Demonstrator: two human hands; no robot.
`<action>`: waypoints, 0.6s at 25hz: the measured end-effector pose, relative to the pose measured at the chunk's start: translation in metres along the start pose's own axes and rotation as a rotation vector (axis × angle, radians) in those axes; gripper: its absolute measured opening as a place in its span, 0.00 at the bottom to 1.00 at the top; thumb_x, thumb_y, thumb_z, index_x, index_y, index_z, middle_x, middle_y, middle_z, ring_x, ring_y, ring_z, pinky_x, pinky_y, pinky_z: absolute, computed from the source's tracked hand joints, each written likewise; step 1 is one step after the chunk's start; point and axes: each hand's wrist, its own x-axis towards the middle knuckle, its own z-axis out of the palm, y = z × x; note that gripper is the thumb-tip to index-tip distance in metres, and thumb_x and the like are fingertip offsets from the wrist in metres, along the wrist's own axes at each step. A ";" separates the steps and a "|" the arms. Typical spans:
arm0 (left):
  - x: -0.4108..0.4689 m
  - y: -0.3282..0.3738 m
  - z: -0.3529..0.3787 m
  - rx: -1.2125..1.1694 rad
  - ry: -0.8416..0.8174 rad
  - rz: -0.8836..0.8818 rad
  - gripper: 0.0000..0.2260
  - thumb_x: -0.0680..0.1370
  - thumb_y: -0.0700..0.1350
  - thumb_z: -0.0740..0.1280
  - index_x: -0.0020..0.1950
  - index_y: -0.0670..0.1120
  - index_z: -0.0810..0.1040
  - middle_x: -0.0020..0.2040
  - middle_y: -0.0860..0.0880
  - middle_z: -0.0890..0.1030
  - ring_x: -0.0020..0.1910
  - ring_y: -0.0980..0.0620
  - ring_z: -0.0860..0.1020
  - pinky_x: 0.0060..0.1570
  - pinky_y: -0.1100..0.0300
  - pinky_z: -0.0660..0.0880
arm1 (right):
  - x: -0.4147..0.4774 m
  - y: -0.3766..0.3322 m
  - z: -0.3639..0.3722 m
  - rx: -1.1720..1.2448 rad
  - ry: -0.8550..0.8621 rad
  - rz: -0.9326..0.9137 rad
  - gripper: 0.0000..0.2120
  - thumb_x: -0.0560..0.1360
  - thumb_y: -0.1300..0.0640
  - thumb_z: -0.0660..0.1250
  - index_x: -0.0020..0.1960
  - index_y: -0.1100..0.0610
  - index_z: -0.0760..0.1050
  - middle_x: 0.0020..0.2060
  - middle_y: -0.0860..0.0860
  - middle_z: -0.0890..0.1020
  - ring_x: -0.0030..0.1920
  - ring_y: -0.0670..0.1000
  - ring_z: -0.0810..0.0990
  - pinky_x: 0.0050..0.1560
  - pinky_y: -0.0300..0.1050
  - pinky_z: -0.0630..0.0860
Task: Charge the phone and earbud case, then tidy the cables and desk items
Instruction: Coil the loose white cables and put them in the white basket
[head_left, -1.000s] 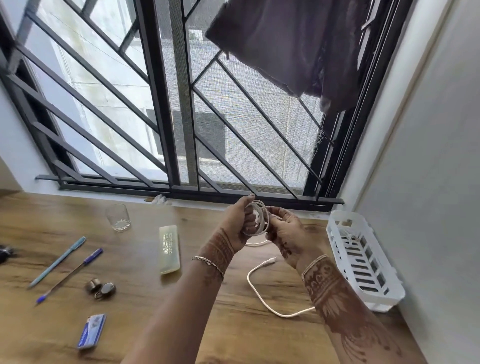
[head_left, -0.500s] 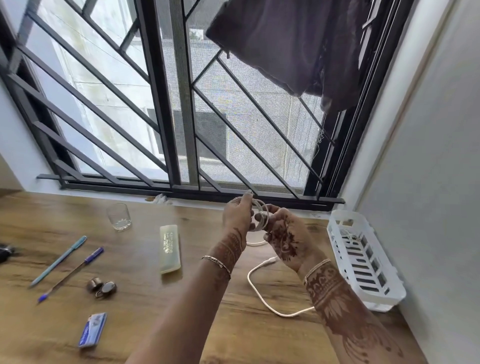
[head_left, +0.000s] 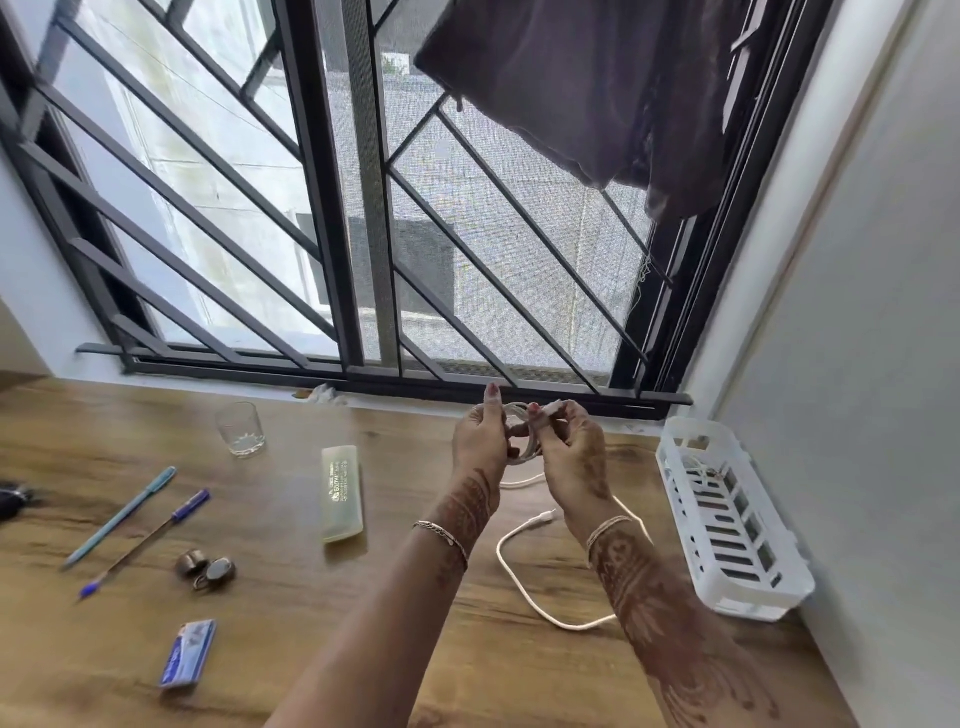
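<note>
Head view: two hands are coiling a white cable (head_left: 524, 454) above the far right of the desk (head_left: 363, 623).
Left hand (head_left: 480, 441) is gripping the loops, right hand (head_left: 571, 457) is pinching the free end; being light, limp and springy, the coil is probably needing a hold across all loops.

Looks like a room in a home, at a desk corner under a window. Shown by a brown wood-grain desktop (head_left: 291, 623) set against a black metal window grille with diagonal bars (head_left: 322, 208), with a dark purple cloth (head_left: 597, 88) hung over the upper bars. Strewn with small household things: a short clear drinking glass (head_left: 240, 429), a light blue pen (head_left: 122, 514), a dark blue pen (head_left: 150, 540), a pale yellow translucent plastic case (head_left: 342, 493), a white slotted plastic basket (head_left: 758, 605) beside a plain white wall (head_left: 857, 364). Beyond the mesh, a neighbouring pale building (head_left: 493, 234).
</note>
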 end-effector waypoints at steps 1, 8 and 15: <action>0.001 -0.002 -0.001 0.031 0.005 0.021 0.19 0.79 0.57 0.60 0.33 0.48 0.71 0.26 0.53 0.72 0.23 0.57 0.69 0.22 0.65 0.68 | 0.000 0.000 0.001 -0.074 0.031 -0.045 0.10 0.75 0.49 0.68 0.37 0.52 0.73 0.33 0.47 0.82 0.34 0.45 0.79 0.43 0.49 0.77; 0.011 -0.013 -0.016 0.319 -0.147 0.207 0.11 0.77 0.53 0.65 0.47 0.45 0.78 0.33 0.55 0.73 0.30 0.61 0.72 0.30 0.66 0.72 | 0.006 0.006 -0.008 -0.128 0.132 -0.004 0.11 0.76 0.45 0.65 0.39 0.50 0.75 0.33 0.46 0.82 0.33 0.48 0.81 0.40 0.58 0.80; 0.006 -0.017 -0.013 0.138 -0.113 0.119 0.10 0.79 0.47 0.64 0.41 0.45 0.77 0.29 0.53 0.71 0.25 0.61 0.70 0.24 0.68 0.70 | 0.015 0.008 -0.013 -0.007 0.092 0.168 0.07 0.77 0.55 0.66 0.42 0.56 0.74 0.37 0.54 0.83 0.31 0.49 0.80 0.31 0.46 0.79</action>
